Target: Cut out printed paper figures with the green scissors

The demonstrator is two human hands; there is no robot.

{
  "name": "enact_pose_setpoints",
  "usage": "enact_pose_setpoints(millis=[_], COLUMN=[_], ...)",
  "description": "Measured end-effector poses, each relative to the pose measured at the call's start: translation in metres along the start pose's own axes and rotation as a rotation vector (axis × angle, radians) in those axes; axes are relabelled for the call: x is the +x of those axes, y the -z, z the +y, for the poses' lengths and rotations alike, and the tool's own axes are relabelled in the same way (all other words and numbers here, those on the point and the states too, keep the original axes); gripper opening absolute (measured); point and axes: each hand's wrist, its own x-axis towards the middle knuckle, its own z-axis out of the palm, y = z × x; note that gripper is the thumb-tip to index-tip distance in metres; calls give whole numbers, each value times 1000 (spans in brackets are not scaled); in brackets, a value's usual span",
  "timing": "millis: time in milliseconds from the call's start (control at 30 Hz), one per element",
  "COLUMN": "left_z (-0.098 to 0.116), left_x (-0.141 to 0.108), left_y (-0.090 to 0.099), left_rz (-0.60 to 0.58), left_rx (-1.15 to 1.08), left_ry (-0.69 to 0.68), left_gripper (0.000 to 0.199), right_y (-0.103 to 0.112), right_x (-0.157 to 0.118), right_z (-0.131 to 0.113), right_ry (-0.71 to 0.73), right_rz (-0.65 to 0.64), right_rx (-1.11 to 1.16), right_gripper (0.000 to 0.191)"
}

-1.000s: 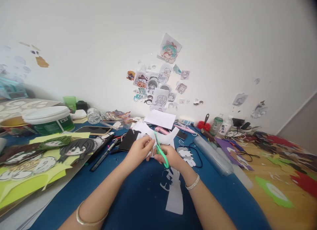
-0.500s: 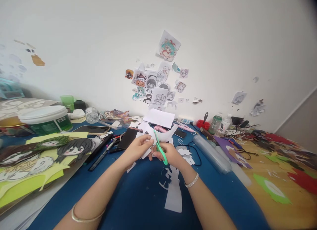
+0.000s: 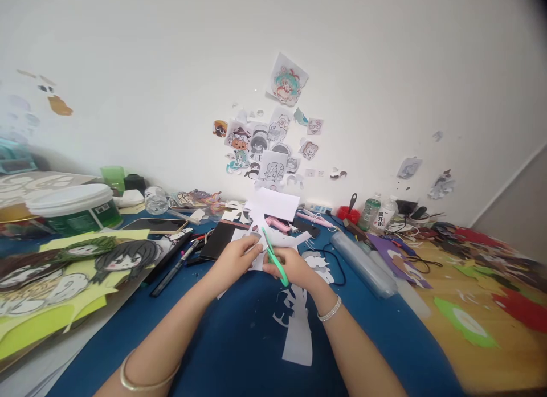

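My left hand (image 3: 239,257) pinches a piece of white paper (image 3: 256,264) over the blue table mat (image 3: 239,334). Close beside it, my right hand (image 3: 288,264) is closed round green scissors (image 3: 276,259), whose blades point up and away along the paper. The fingers hide part of the paper and of the scissor handles. White paper scraps (image 3: 298,334) lie on the mat below my right hand, and more cut pieces (image 3: 318,266) lie to its right.
Markers (image 3: 175,270), a black flat case (image 3: 220,240) and a phone (image 3: 156,225) lie on the left, near a white-lidded tub (image 3: 74,208). A clear plastic roll (image 3: 363,264) and bottles (image 3: 371,213) are on the right. Drawings (image 3: 273,166) hang on the wall.
The paper in my left hand has turned, and its curved strip on the right now lies lower. The camera view has shifted slightly. Both hands keep nearly the same place.
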Motion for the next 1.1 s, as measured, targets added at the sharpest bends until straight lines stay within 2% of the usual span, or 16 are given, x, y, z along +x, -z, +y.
enact_pose_setpoints(millis=[533,567,633,700,733,767,833,933,1000,1100], left_z=[-9,-10,-11,-9,-7,-6,-4,-6,-10,-15], left_x=[2,2,1,-2,-4,-6,-9,-9,-6,-2], left_y=[4,4,3,1,-1,-4,-11,-25,-32,-38], left_rz=[-26,11,179,393,467,493,413,202,144,118], left_rx=[138,169,281,437,504,549,534,352,213,-20], left_ry=[-63,-70,-123,-247,-325,-392,-424,-178,-57,14], left_gripper=[30,28,23,21,20,20,28,38,40,41], right_y=[3,2,2,1,1,0,0,0,1,1], right_x=[0,0,1,3,3,4,6,8,9,8], right_z=[-3,-3,-1,2,3,5,8,12,13,11], right_ry=[-23,-21,-19,-16,-9,2,28,43,38,49], right_rz=[-51,-40,-7,36,57,77,103,128,139,119], right_rx=[3,5,18,48,68,89,126,151,152,152], right_gripper=[35,35,35,35,36,37,39,40,39,39])
